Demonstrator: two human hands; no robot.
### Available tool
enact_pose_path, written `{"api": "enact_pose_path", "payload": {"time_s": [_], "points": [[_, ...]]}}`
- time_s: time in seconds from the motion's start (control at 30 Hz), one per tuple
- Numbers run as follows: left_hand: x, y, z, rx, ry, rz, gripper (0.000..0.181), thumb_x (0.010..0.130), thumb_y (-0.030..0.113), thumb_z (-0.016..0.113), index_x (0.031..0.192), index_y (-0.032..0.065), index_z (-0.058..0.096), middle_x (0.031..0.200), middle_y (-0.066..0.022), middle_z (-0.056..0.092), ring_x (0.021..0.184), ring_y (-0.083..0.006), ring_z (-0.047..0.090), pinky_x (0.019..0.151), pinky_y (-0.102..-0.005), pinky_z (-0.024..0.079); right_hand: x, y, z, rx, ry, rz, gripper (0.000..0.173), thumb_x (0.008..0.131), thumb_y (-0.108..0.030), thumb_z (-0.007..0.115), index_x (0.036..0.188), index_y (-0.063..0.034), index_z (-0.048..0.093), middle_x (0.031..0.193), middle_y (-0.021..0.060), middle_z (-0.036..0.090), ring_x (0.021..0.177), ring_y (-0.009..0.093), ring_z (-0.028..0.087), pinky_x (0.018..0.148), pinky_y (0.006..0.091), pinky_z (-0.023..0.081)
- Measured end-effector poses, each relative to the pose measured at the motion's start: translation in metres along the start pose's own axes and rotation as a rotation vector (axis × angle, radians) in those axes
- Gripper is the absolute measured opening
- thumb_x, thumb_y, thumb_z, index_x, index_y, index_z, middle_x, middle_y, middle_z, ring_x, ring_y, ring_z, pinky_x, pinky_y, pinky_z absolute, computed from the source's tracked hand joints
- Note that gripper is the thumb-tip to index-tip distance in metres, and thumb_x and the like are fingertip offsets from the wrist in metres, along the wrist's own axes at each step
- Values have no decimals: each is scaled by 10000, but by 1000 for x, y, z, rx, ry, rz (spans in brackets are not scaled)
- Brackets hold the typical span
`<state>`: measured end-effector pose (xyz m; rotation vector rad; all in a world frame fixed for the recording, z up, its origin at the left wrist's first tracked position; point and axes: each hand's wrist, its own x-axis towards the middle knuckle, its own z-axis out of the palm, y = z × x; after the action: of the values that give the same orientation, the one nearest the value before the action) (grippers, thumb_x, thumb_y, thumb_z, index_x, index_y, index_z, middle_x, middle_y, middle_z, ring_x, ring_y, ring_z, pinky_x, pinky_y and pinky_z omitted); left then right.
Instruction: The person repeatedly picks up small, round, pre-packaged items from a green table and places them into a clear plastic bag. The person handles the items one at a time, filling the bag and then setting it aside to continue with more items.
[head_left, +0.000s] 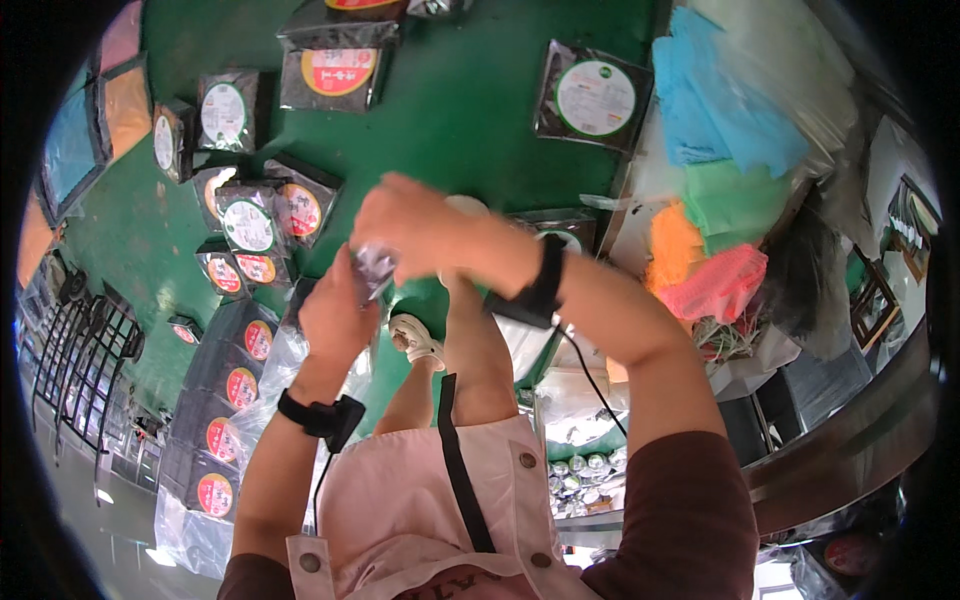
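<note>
A shiny plastic-wrapped packet (373, 268), dark and blurred, is between my two hands above the green floor. My left hand (336, 315) grips it from below, the thumb along its side. Over its upper end curls my right hand (420, 223), smeared by motion, with the fingertips hidden. Left of the hands lies a loose heap of flat dark packets in clear wrap, one with a white round label (250, 226) and one with a red round label (301, 210). Below them, a row of similar packets (241, 386) stands in a clear plastic bag.
More packets lie on the green floor (450, 112), including a stack (328, 79) ahead and a single packet (592, 97) at the right. Blue net cloth (720, 97), green cloth (739, 202) and pink net (716, 285) lie at the right. A black metal rack (82, 367) stands far left.
</note>
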<state>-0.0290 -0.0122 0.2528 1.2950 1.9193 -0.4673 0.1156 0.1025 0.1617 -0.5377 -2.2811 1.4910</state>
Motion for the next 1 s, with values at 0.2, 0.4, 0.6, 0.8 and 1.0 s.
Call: {"api": "enact_pose_path", "payload": {"time_s": [0.2,0.4,0.6,0.8,1.0], "points": [[-12,-90,-10,-161,28,-187,538,599,121,693,1087,28,484,847,-175,577,779,-350,581,667,-416,460,-150,249,-125,-1134,366,930,521,692,-125,746,1145,-1,520,1260,201,481,1113,356,500,918,445,436],[-41,-149,21,-433,60,-290,387,568,108,709,793,42,401,628,-52,398,557,-172,404,514,-317,356,-134,241,-97,-786,86,1197,750,591,-297,844,1225,-112,489,1279,181,460,1143,377,462,923,465,439],[-44,-155,24,-595,-17,-377,345,593,70,699,786,49,414,661,1,387,604,-123,378,540,-276,344,-146,251,-14,-244,-30,1203,1004,477,-387,882,1301,-59,412,1320,183,449,1242,327,422,973,448,410],[-68,-151,13,-1227,-93,-476,528,645,-65,582,1157,21,488,1039,-58,609,947,-160,579,838,-275,434,-83,174,8,-385,-139,1275,871,450,-431,882,1142,-32,534,1166,175,528,1104,285,508,957,405,380],[-129,-203,32,-1669,-84,-518,595,643,-47,570,1228,10,480,1135,-84,608,1052,-214,574,924,-324,427,-78,132,13,180,-25,1133,839,513,-421,863,1129,28,513,955,140,593,832,219,574,717,318,456]]}}
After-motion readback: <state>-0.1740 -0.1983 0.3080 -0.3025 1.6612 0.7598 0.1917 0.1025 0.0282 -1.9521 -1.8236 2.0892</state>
